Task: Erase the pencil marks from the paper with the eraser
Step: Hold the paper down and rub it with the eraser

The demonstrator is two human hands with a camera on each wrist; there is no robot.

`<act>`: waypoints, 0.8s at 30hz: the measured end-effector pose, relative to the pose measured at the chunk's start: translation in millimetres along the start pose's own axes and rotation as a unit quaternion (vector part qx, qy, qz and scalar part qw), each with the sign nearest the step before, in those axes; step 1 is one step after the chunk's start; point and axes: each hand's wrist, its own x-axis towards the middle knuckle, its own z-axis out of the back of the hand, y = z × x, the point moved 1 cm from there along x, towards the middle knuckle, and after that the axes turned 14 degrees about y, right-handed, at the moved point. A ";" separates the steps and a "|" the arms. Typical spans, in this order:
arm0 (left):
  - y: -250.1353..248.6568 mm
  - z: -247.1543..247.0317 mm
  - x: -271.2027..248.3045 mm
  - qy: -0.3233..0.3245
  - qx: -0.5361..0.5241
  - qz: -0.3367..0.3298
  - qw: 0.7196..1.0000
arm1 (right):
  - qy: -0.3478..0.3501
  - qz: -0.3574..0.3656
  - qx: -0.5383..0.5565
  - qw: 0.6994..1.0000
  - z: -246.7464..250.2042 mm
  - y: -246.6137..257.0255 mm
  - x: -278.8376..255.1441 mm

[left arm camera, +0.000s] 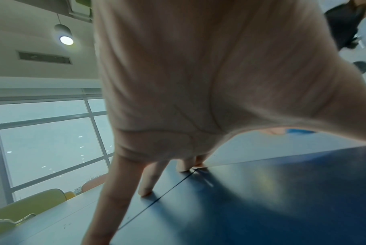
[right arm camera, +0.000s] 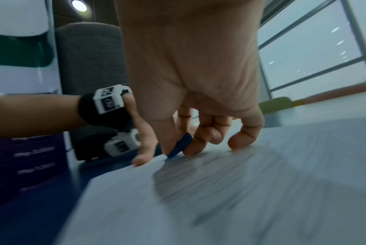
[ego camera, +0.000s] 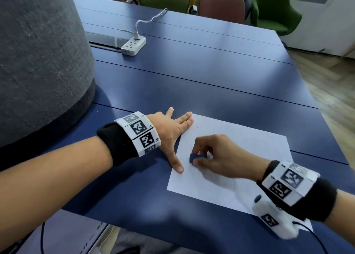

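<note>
A large grey felt-covered rounded partition [ego camera: 38, 61] occupies the left side of the dark blue panelled table [ego camera: 192, 77]. A white rectangular power strip [ego camera: 133, 45] with 1 white cable plugged in lies on the table beyond the hands, well apart from them. The left hand [ego camera: 169, 132], wearing a black wristband and a white band of square coded markers [ego camera: 139, 131], lies flat with fingers straight and spread. Its thumb presses on the left edge of the white rectangular sheet of paper [ego camera: 240, 144], and 2 fingertips touch the sheet's far left corner; the remaining fingers rest on the table surface, as the left wrist view confirms. The sheet lies flat on the near right part of the table. The right hand [ego camera: 221, 157] is positioned over the left half of the sheet with fingers curled, pinching a small dark blue block eraser [ego camera: 196, 157] between thumb and fingers. In the right wrist view the eraser [right arm camera: 181, 145] is tilted, with its lower tip touching the paper [right arm camera: 219, 199] just beside the left thumb. Pencil marks cannot be made out on the sheet owing to blur. Green, yellow and reddish upholstered chairs [ego camera: 221, 6] stand beyond the far table edge.
</note>
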 end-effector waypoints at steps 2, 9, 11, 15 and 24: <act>0.0 0.4 -0.9 -0.001 -0.003 -0.002 1.000 | 0.049 0.026 -0.001 0.998 -11.3 8.4 -7.9; 0.2 0.8 -1.2 -0.003 -0.002 -0.004 1.000 | 0.005 0.003 -0.016 1.000 -1.9 3.2 -3.8; 0.4 0.1 -1.1 -0.005 -0.004 -0.006 1.000 | 0.053 0.024 -0.018 0.998 -13.7 12.4 -10.9; 0.7 -0.5 -0.5 -0.006 -0.005 -0.005 1.000 | 0.017 -0.008 -0.036 0.999 0.9 6.3 -2.5; -0.1 -3.9 -1.5 -0.007 -0.005 -0.010 1.000 | 0.033 0.007 -0.047 0.998 -2.1 9.4 -8.0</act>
